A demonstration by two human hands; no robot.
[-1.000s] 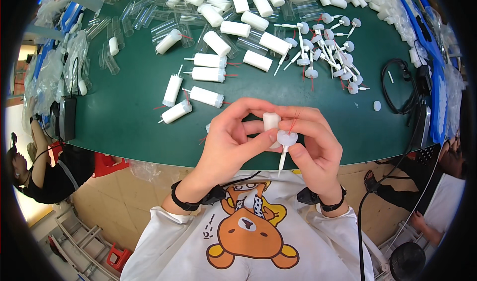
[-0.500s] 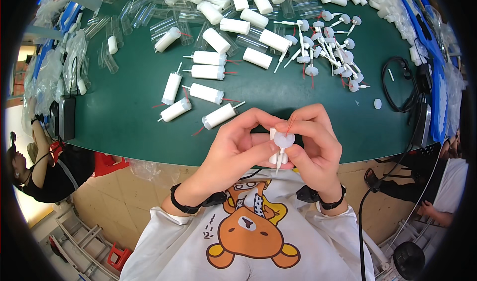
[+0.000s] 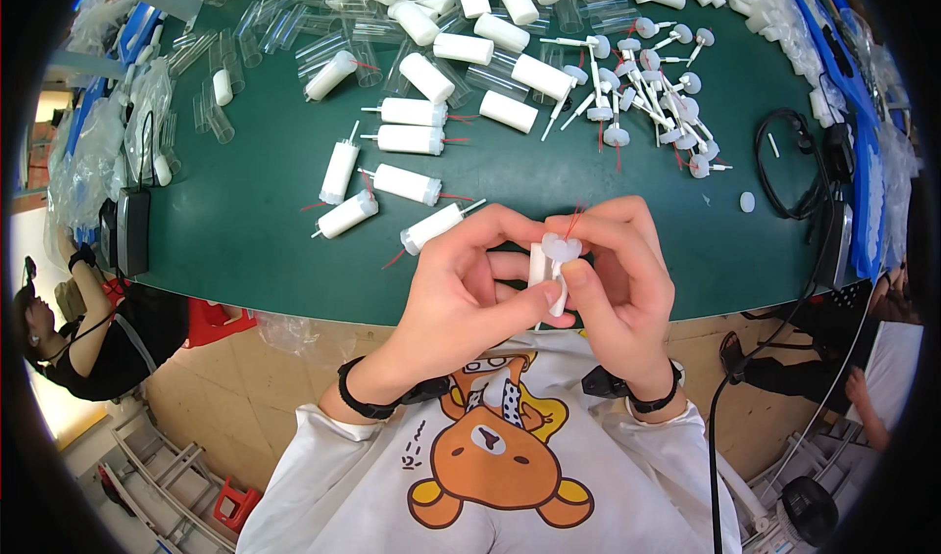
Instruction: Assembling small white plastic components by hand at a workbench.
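Near the table's front edge, my two hands are closed together around small white parts. Between my right thumb and forefinger, my right hand [image 3: 627, 277] pinches a translucent round cap [image 3: 562, 248] with a white stem and thin red wires at its top. Behind the stem stands a white cylinder [image 3: 537, 266], mostly covered by my fingers; my left hand [image 3: 469, 277] grips it. My left thumb tip presses beside the lower stem. Just left of my hands lies a finished-looking white cylinder with a clear sleeve and red wire [image 3: 431, 226].
Several similar wired cylinders [image 3: 408, 183] lie left of centre. A heap of stemmed caps [image 3: 652, 88] is at the right. White cylinders [image 3: 464, 49] and clear tubes [image 3: 284, 29] crowd the far side. A black cable [image 3: 774, 186] coils at the right. Other people sit at both sides.
The cap has risen slightly away from me, and its stem has tilted. My left thumb has slid along the stem, and my right fingers have shifted a little.
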